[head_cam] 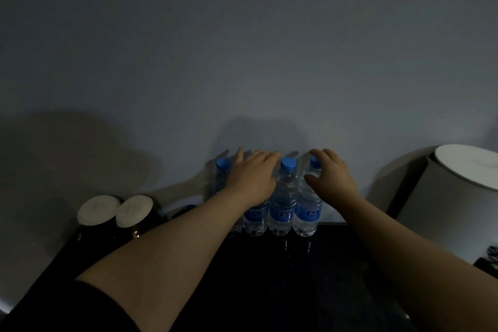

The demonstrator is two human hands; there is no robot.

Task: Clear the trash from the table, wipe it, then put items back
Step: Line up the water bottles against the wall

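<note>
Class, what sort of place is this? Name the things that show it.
Probably a hotel room, though a bedroom is possible: small water bottles lined up on a dark table against the wall, two covered cups beside them, a lampshade at right.

Very dim, bluish-grey throughout. Soft and grainy, short on fine detail. Broad shadows up the wall point(242, 48) behind the bottles point(283, 202) and at far left, so lit from the near side. Near-black table point(269, 277), faint glints below the bottles. Brightest on the lampshade point(444, 197) top. Wide-angle bending at edges, corners darkening.
</note>
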